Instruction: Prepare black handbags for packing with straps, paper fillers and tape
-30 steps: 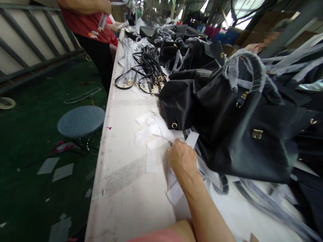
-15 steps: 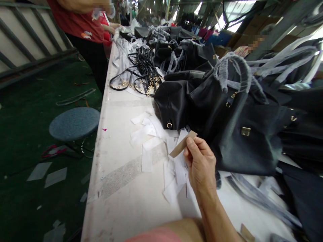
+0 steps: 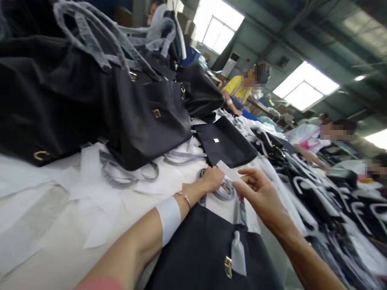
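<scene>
My left hand [image 3: 213, 179], a bracelet and a pale band on its arm, is closed at the edge of a white paper slip [image 3: 229, 170]. Facing it, my right hand [image 3: 256, 193] has its thumb and fingers apart, close to the slip's other end. Just below the slip is a ring of film-wrapped strap [image 3: 225, 190]. Nearest me lies a black handbag [image 3: 208, 245] with a gold clasp [image 3: 228, 266] and a white wrapped tab [image 3: 238, 253]. Its wrapped handles rise between my hands. My left fingertips are partly hidden.
Large black handbags [image 3: 145, 121] with wrapped handles stand at the left. Beyond my hands lies a flat black bag piece [image 3: 226, 141]. Loose white paper [image 3: 96, 201] covers the table's left. More bags [image 3: 320, 197] line the right, where co-workers [image 3: 238, 90] are at work.
The view has swung right. My right hand, which held a tan strip over the paper pieces, is now open beside the white slip. My left hand has come into view.
</scene>
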{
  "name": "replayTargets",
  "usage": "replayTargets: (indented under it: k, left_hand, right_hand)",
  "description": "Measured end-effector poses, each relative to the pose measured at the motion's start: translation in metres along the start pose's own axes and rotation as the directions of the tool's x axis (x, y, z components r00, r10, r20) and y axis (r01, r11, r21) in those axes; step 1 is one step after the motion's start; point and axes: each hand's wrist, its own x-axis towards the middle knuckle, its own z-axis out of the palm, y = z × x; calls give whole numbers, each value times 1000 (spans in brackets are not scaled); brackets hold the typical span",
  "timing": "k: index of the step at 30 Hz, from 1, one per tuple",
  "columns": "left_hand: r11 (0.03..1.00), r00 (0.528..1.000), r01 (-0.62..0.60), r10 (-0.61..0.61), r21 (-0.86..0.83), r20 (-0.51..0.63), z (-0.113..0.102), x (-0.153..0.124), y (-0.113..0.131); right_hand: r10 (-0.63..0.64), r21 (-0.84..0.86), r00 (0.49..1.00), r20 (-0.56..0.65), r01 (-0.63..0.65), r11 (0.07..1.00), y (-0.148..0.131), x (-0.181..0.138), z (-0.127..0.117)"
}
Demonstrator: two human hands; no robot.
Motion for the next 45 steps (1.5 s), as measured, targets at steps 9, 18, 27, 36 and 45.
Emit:
replayTargets:
  k: [9, 18, 27, 36, 45]
  left_hand:
    - [984, 999, -5, -3, 179, 40, -6, 0, -5]
    - [975, 999, 35, -42, 220, 27, -10, -1, 1]
    - [972, 1000, -12, 8, 236, 21, -16, 1, 7]
    - [965, 1000, -23, 20, 262, 17, -19, 1, 7]
    - [965, 1000, -29, 29, 259, 5, -22, 2, 10]
  right_hand:
    - [-401, -608, 916, 11, 324, 725, 96, -18, -25]
    - [-518, -593, 803, 294, 578, 561, 113, -9, 21]
    - [-600, -436, 794, 94, 575, 692, 111, -4, 6]
    - [-554, -585, 818, 153, 527, 616, 123, 10, 10]
    - [-643, -664, 672, 367, 673, 325, 124, -8, 18]
